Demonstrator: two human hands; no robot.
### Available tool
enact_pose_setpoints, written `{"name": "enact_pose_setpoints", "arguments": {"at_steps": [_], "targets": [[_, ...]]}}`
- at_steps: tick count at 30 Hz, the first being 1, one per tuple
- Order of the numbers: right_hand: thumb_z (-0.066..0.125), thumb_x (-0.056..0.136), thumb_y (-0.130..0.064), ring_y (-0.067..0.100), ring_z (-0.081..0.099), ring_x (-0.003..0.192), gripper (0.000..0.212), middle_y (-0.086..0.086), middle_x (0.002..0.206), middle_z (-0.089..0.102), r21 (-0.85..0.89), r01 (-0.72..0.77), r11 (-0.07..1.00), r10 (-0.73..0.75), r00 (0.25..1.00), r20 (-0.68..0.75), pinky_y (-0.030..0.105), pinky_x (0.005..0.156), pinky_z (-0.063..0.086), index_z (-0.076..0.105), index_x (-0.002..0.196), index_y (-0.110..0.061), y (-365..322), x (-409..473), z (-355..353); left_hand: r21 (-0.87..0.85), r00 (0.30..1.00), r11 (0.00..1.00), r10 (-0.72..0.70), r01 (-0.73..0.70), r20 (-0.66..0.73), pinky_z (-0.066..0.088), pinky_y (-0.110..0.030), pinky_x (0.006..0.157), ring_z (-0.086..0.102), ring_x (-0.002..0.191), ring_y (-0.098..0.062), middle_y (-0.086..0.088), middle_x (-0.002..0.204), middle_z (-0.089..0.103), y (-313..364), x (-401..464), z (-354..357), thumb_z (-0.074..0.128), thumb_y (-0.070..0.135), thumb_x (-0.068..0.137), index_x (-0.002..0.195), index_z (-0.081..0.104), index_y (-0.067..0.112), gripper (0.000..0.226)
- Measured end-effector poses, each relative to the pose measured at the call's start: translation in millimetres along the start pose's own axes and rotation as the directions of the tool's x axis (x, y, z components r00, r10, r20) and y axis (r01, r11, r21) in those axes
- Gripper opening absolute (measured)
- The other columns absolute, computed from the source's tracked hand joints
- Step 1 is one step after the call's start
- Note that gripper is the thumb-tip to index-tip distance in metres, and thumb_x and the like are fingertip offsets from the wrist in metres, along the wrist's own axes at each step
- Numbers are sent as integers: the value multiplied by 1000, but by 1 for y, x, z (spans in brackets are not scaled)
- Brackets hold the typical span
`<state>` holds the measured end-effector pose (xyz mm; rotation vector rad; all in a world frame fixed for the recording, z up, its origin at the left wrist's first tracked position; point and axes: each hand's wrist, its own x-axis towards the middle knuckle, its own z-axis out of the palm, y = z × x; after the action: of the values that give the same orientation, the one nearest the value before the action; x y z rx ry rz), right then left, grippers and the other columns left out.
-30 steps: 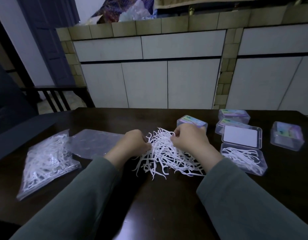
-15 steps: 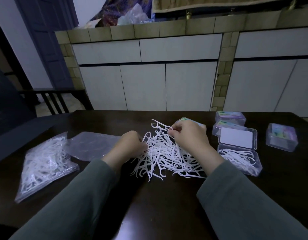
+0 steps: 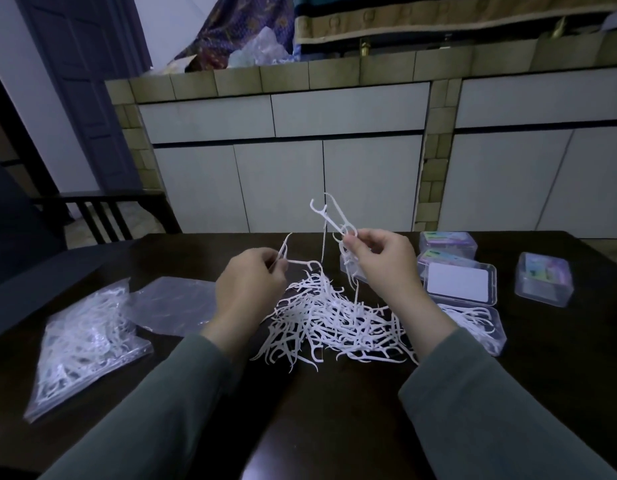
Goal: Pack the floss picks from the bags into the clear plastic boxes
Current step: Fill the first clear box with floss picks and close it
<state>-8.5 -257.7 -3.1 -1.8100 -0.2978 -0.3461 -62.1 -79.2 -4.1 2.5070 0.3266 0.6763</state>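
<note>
A loose pile of white floss picks (image 3: 331,320) lies in the middle of the dark table (image 3: 334,417). My right hand (image 3: 383,261) is raised over the pile's far side and pinches a few floss picks (image 3: 329,216) that stick up from its fingers. My left hand (image 3: 251,285) pinches a couple of picks (image 3: 293,259) just above the pile's left edge. An open clear box (image 3: 487,327) at the right holds several picks, its lid (image 3: 459,282) lying behind it. A full bag of picks (image 3: 82,337) sits at the left.
An empty flat plastic bag (image 3: 175,303) lies between the full bag and my left hand. Closed clear boxes with coloured labels stand at the back right (image 3: 447,242) and far right (image 3: 544,278). White cabinet doors (image 3: 282,181) rise behind the table.
Both hands have risen from the pile, each lifting picks out of it. The right hand now holds its picks higher, and the view has tilted up slightly.
</note>
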Motion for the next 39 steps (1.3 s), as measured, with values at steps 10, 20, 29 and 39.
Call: {"name": "enact_pose_setpoints", "arguments": {"at_steps": [10,20,29,39], "targets": [[67,89,-25,6,59,71,9,-6,79,70,160,28,987,-22,999,-37,17,61,50,68,87,-34,-5,-13,-37,-305,993,947,79,-103,-88,56,-46,69,65,75,-14,5,79,66,20,-11,10,59,32,93,89,64,27,8],[66,90,-23,-7,49,59,10,-15,70,61,-25,113,993,-115,984,-137,8,51,38,70,98,-26,15,-24,-106,-440,987,884,136,-161,-88,56,-46,69,65,78,-17,3,82,68,70,-16,42,60,29,93,94,71,19,15],[65,90,-33,12,54,95,15,-10,98,69,-533,137,835,-232,966,-115,35,89,30,74,99,-27,39,-29,-162,-589,995,803,72,-96,-64,36,-20,56,57,72,-9,5,82,67,126,-26,87,57,30,94,90,70,20,17],[69,86,-39,5,47,91,16,-26,88,59,-454,94,886,-78,996,52,43,97,35,76,96,-29,49,-31,-151,-613,997,787,43,-72,-61,37,-23,52,52,59,-3,6,77,65,123,-27,98,55,30,95,88,69,23,17]]}}
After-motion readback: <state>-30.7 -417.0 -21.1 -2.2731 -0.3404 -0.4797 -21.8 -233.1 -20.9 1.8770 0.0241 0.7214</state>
